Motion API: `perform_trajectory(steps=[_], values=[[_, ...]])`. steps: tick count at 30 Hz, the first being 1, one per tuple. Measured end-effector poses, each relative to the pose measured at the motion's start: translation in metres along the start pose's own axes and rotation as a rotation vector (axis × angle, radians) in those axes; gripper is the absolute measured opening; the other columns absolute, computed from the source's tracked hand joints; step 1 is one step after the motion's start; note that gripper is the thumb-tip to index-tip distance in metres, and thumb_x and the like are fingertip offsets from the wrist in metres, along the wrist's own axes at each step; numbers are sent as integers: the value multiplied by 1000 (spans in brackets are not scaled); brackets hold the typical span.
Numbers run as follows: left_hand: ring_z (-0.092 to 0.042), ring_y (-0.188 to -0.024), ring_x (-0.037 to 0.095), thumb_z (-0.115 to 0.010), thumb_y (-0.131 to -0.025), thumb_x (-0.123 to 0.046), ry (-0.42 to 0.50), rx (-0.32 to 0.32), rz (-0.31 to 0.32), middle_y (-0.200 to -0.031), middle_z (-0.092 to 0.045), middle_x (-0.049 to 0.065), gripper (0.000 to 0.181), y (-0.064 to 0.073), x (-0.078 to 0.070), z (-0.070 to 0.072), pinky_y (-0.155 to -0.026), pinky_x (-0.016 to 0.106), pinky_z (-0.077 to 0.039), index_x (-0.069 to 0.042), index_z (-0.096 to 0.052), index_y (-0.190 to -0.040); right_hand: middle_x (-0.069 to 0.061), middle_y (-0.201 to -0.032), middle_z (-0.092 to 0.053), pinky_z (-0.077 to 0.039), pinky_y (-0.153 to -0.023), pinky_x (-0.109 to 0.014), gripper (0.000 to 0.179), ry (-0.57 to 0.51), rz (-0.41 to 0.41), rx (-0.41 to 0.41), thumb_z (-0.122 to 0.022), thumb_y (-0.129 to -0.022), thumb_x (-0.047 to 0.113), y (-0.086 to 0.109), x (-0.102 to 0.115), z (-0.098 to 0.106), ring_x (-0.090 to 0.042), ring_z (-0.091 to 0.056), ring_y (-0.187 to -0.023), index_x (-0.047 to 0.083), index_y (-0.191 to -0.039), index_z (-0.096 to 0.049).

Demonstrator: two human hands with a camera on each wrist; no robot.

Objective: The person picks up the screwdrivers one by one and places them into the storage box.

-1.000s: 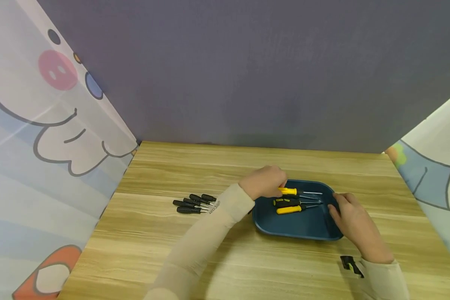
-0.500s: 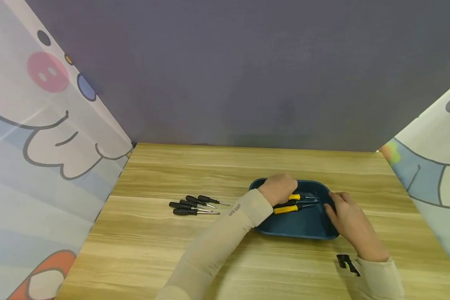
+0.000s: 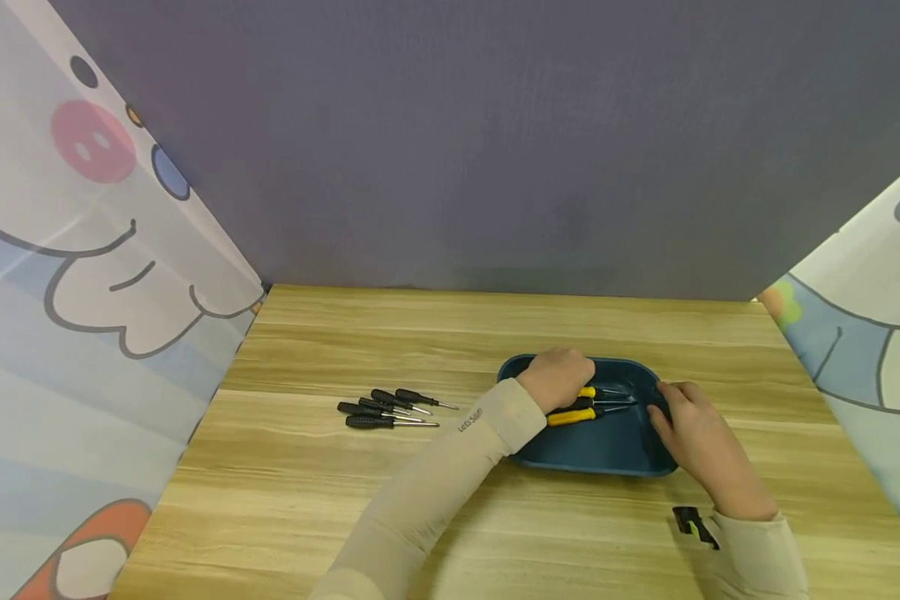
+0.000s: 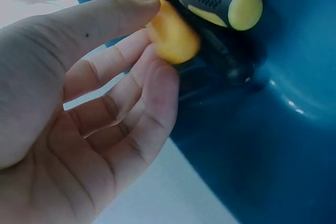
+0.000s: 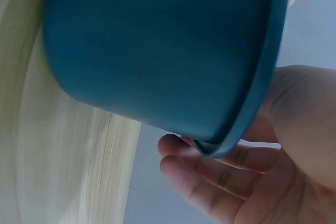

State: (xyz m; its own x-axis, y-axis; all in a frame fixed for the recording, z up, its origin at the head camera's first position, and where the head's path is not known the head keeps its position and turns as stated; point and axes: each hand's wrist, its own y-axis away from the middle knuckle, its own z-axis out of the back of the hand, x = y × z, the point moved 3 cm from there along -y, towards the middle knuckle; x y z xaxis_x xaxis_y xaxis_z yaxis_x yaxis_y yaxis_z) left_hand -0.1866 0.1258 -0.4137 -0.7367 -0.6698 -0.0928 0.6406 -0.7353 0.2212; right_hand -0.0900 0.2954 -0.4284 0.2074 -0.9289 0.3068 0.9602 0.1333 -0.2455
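Note:
My left hand [image 3: 557, 379] reaches over the left part of a dark blue tray [image 3: 592, 467]. Between thumb and fingers it pinches the yellow handle of a screwdriver [image 4: 176, 35], low inside the tray. Beside that handle lie a black-and-yellow screwdriver [image 4: 210, 1] and a dark handle [image 4: 226, 59]. Nearer the front of the tray is another yellow-handled screwdriver [image 3: 572, 417]; the shafts point right. At the right end, my right hand [image 3: 701, 433] grips the tray's rim [image 5: 262, 77], thumb inside and fingers [image 5: 210, 177] under the outer edge.
Several black-handled screwdrivers [image 3: 371, 423] lie in a loose group on the wooden table [image 3: 307, 500], left of the tray. A grey panel [image 3: 450, 150] stands behind the table. Cartoon-printed curtains [image 3: 150, 275] hang at both sides.
My left hand has moved slightly right and down, bringing the yellow screwdriver lower into the tray among the others. The right hand keeps its hold on the rim. The head view has shifted a little.

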Motion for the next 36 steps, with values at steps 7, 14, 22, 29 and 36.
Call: perform_trajectory(steps=[7,14,22,29,36], values=[[-49,-62,7,-62,-100,-11,-12,-18,0,-78,-60,-3,14,22,5,11,-52,17,-43,-19,-73,-100,-38,-110,-53,-52,-73,-60,40,-16,-1,4,-68,-91,0,0,1,-1,-52,-59,-92,-22,-121,-54],[-49,-62,10,-62,-100,-11,-26,-102,-16,-79,-60,-1,13,63,21,28,-53,18,-42,-14,-74,-99,-37,-110,-54,-51,-74,-61,41,-18,13,-14,-69,-90,-1,1,0,0,-52,-59,-93,-22,-121,-54],[-63,-86,16,-73,-94,-21,5,-164,-5,-98,-66,3,20,108,44,38,-71,22,-52,-10,-72,-112,-37,-110,-54,-51,-74,-61,41,-9,15,-10,-70,-89,-1,1,-3,1,-52,-59,-93,-22,-121,-55],[-63,-86,18,-76,-90,-15,55,-252,32,-97,-66,1,18,144,67,26,-73,27,-54,-10,-73,-107,-37,-109,-54,-51,-74,-61,40,-1,26,-24,-70,-89,-2,1,-5,1,-51,-59,-92,-22,-120,-55],[-66,-84,20,-80,-85,-8,62,-329,94,-96,-67,3,18,188,93,13,-71,28,-56,-8,-74,-102,-37,-108,-54,-51,-73,-61,40,1,32,-33,-71,-88,-2,2,-7,-1,-51,-60,-90,-22,-119,-56]])
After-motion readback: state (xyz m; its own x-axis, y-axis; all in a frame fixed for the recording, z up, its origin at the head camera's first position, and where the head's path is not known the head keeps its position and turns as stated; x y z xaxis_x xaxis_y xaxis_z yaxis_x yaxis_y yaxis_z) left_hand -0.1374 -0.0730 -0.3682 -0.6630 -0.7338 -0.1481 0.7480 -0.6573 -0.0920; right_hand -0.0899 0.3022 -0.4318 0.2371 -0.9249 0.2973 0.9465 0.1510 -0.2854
